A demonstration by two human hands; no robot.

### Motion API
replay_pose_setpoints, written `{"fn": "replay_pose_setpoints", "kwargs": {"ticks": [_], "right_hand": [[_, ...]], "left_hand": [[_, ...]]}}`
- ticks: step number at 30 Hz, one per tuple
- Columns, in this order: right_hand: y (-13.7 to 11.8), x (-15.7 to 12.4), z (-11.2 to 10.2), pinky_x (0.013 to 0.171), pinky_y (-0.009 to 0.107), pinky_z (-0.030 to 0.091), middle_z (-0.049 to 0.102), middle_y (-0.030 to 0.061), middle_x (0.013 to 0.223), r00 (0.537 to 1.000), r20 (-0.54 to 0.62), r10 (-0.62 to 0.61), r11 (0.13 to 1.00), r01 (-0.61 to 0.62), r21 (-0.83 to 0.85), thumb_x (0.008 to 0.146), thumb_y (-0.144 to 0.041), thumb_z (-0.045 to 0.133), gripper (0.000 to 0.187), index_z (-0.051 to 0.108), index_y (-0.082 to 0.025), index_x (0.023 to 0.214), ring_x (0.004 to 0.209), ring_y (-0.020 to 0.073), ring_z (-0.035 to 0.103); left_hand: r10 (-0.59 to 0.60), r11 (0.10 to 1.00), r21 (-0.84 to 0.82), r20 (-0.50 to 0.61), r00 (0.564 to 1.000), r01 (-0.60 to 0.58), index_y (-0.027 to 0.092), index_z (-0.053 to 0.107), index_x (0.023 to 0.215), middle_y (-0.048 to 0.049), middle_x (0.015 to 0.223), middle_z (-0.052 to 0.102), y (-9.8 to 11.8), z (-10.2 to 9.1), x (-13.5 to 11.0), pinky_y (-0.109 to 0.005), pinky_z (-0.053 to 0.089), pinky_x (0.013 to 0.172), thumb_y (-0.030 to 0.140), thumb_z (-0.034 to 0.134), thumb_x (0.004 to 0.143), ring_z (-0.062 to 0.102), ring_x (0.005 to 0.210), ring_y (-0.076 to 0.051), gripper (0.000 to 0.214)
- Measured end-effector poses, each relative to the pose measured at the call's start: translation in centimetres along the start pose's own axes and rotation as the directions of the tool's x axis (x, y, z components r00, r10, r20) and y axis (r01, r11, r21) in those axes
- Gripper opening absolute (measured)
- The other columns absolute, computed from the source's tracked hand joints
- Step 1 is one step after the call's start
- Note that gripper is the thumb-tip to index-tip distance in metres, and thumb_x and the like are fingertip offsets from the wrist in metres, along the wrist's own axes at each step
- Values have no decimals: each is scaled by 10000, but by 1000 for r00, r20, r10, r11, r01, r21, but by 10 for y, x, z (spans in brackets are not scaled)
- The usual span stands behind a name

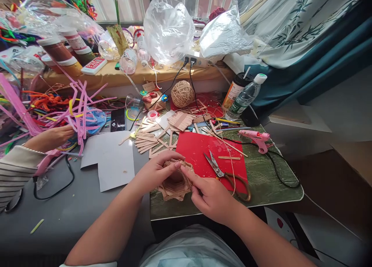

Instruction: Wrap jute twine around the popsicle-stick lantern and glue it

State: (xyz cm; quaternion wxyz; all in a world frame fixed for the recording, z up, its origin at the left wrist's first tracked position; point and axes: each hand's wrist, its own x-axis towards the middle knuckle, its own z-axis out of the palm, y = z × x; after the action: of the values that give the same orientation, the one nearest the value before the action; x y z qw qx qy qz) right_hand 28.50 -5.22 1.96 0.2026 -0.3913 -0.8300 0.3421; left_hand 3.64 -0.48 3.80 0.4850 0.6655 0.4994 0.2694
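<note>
A hollow, many-sided basket of stacked craft sticks [174,192] is between my hands at the table's near edge, its opening facing me. My left hand [158,168] grips its far left rim, with the thumb along the top. From the right, my right hand [207,193] has its index finger pressed on the rim by the left thumb and its other fingers curled against the side. Whether a strand is pinched there is too small to tell. Open-bladed scissors [222,174] lie on red paper [192,147] to the right, and a strand of twine [231,164] crosses that paper.
Loose craft sticks [145,142] and a twine ball [183,93] lie beyond my hands. A pink glue gun [257,138] with its cord, and a water bottle [245,98], stand right. At left, another person's hand [54,138] is among pink pipe cleaners [83,104], near white paper [114,162].
</note>
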Motion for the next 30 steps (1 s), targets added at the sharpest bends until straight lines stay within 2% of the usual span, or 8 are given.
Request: {"fn": "replay_pose_setpoints", "kwargs": {"ticks": [6,14,20,22,25,30], "right_hand": [[-4,4,-8,644,252,420,680,-12,793,1000,17,12,1000,-13,27,968,-98,455,729,397,-225,1684,611,145,541],[2,0,5,598,255,402,651,-24,732,999,-38,-7,1000,6,-22,955,-123,449,796,273,-191,1728,602,164,566],[-2,4,1,631,259,401,679,-6,790,1000,-17,17,1000,-17,6,934,-101,467,806,333,-238,1717,628,156,549],[-3,4,-2,627,250,393,641,-24,762,998,0,55,997,-55,63,932,-97,480,797,365,-249,1705,615,142,520],[-5,3,-6,599,222,353,505,-71,700,989,75,126,966,-139,219,921,-78,509,804,390,-269,1693,588,114,427],[-3,1,-7,598,203,347,366,-76,744,980,144,137,837,-192,512,949,-68,479,811,345,-321,1707,619,106,325]], "left_hand": [[-34,999,-23,-24,999,33,293,754,1201,-42,1273,754,2,1,1,-384,506,1091,610,664,987,677,1229,-278,393],[-28,998,-55,-29,999,26,274,744,1166,-37,1275,758,-1,2,1,-378,508,1093,607,693,968,680,1225,-272,391],[-38,998,-48,-40,998,36,266,735,1149,-46,1236,767,-3,2,2,-378,519,1083,614,666,976,685,1214,-278,394],[-35,999,-41,-38,999,33,266,733,1149,-46,1238,765,-4,2,2,-378,519,1086,612,660,980,683,1217,-278,392],[-24,999,-36,-34,999,23,269,724,1160,-49,1259,757,-4,1,2,-383,510,1104,616,657,982,676,1234,-280,396],[-5,999,-41,-17,1000,4,279,714,1191,-40,1305,740,-5,0,0,-378,499,1116,610,656,988,666,1261,-273,393]]}}
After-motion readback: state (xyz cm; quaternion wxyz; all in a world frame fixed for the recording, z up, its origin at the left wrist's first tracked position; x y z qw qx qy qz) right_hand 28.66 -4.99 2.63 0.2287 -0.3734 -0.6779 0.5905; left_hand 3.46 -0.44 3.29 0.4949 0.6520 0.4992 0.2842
